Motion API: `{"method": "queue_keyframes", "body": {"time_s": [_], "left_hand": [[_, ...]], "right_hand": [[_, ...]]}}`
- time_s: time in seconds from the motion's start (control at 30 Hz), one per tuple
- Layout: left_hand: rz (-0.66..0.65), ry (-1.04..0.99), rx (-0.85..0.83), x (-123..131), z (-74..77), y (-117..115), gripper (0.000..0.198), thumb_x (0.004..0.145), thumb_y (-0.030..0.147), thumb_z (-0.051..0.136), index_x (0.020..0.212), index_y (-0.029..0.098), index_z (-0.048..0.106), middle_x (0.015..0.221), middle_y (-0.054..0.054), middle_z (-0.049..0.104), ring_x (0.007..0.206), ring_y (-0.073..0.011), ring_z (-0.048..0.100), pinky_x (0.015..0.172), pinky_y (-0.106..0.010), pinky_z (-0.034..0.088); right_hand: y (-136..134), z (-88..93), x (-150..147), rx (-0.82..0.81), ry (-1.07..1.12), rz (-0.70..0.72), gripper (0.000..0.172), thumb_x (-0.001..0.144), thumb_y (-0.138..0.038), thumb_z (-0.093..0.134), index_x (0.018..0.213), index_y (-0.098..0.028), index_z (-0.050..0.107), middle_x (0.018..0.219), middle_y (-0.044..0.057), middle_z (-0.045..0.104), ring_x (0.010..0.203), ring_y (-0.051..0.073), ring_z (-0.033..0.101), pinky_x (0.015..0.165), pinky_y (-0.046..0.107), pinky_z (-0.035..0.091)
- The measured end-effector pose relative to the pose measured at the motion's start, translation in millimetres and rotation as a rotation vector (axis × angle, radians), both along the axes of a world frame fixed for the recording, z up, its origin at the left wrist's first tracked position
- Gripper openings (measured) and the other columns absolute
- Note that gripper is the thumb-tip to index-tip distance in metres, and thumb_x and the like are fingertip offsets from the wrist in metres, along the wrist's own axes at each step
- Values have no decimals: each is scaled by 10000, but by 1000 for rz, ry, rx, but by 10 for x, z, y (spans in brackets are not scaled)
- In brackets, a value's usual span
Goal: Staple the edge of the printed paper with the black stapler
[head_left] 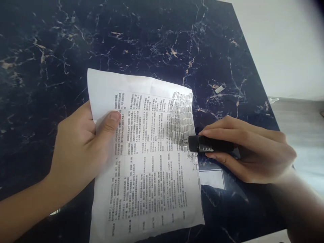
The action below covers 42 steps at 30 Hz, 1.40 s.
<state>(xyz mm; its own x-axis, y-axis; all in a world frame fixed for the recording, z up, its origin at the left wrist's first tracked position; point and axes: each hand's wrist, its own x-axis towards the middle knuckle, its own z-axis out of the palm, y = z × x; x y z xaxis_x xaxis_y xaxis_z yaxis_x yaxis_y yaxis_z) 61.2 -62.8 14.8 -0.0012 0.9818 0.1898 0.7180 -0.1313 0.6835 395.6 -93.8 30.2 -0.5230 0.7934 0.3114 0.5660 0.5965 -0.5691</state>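
My left hand [81,138] grips a printed sheet of paper [141,199] at its left side, thumb on top and the other fingers hidden beneath. My right hand [253,148] is wrapped round a black stapler [212,144]. The stapler's metal nose sits over the right edge of the paper. Many rows of silver staples [181,118] cover the upper right part of the sheet, and a few more run down its right edge. I cannot tell whether the stapler's jaws are pressed together.
A small silver piece [219,88], perhaps a stick of staples, lies on the dark marbled table [141,37]. A pale rectangular item [212,178] lies partly under the paper's right edge. The table's edge slants down the right side, with a pale floor or wall beyond.
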Motion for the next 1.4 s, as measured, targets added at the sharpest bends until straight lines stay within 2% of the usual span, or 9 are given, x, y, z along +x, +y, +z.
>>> {"method": "queue_keyframes", "body": {"time_s": [0.23, 0.37, 0.43, 0.53, 0.67, 0.77, 1.0, 1.17, 1.4], "left_hand": [[4, 27, -3, -22, -32, 14, 259, 1000, 451, 625, 1142, 294, 774, 942, 32, 809, 763, -237, 758, 520, -314, 526], [28, 42, -58, -24, -49, 33, 319, 997, 498, 602, 1153, 278, 774, 922, 14, 782, 852, -273, 764, 669, -384, 600], [26, 35, -77, -21, -52, 35, 352, 996, 517, 590, 1177, 279, 775, 945, 10, 774, 919, -292, 769, 747, -422, 635], [-4, -1, -64, -9, -34, 20, 385, 1004, 505, 584, 1307, 326, 742, 1040, 36, 778, 1003, -295, 779, 760, -402, 667], [-3, -55, -100, 39, 32, -18, 343, 1026, 424, 577, 1315, 322, 730, 1057, 62, 763, 980, -275, 796, 760, -401, 689], [16, -95, -138, 71, 61, -34, 301, 1034, 377, 574, 1275, 297, 736, 955, 62, 747, 950, -299, 803, 789, -492, 692], [-57, -162, -143, 61, 36, -36, 238, 1067, 317, 556, 1229, 252, 718, 900, 51, 697, 1107, -401, 757, 906, -745, 596], [-60, -121, -98, 53, 13, -32, 240, 1076, 316, 550, 1228, 233, 716, 891, 35, 698, 1018, -356, 790, 836, -679, 662], [-76, -109, -47, 8, -52, -7, 266, 1064, 367, 585, 1275, 275, 717, 977, 36, 747, 814, -234, 794, 604, -376, 697]], "right_hand": [[61, -52, -165, 114, -1, 3, 664, 896, -133, 771, 1485, -395, 611, 1131, 32, 807, 952, 295, 790, 681, 440, 687], [95, -9, -273, 145, -11, 63, 698, 862, -94, 799, 1498, -311, 614, 1084, 66, 815, 923, 283, 793, 670, 415, 691], [96, 3, -298, 130, -45, 48, 718, 867, -88, 789, 1512, -337, 598, 1095, 64, 812, 924, 294, 792, 647, 426, 689], [83, 3, -314, 139, -77, 19, 729, 884, -83, 758, 1514, -408, 584, 1113, 49, 800, 933, 311, 786, 603, 447, 679], [35, -1, -352, 176, -135, 20, 748, 830, -25, 796, 1474, -374, 641, 1132, 57, 782, 922, 279, 773, 630, 415, 675], [-14, -8, -389, 185, -180, -12, 731, 830, -4, 804, 1463, -338, 652, 1150, 65, 763, 924, 232, 755, 673, 375, 667], [-41, -8, -463, 285, -243, -38, 496, 849, -16, 809, 1279, -257, 758, 1061, 54, 790, 881, 225, 751, 703, 375, 643], [-21, 0, -518, 330, -381, -46, 478, 836, -51, 835, 1248, -284, 769, 1025, 44, 796, 820, 225, 705, 689, 391, 605], [-34, -16, -362, 291, -156, -68, 645, 851, -94, 836, 1434, -318, 675, 1075, 58, 775, 786, 211, 720, 608, 361, 593]]}}
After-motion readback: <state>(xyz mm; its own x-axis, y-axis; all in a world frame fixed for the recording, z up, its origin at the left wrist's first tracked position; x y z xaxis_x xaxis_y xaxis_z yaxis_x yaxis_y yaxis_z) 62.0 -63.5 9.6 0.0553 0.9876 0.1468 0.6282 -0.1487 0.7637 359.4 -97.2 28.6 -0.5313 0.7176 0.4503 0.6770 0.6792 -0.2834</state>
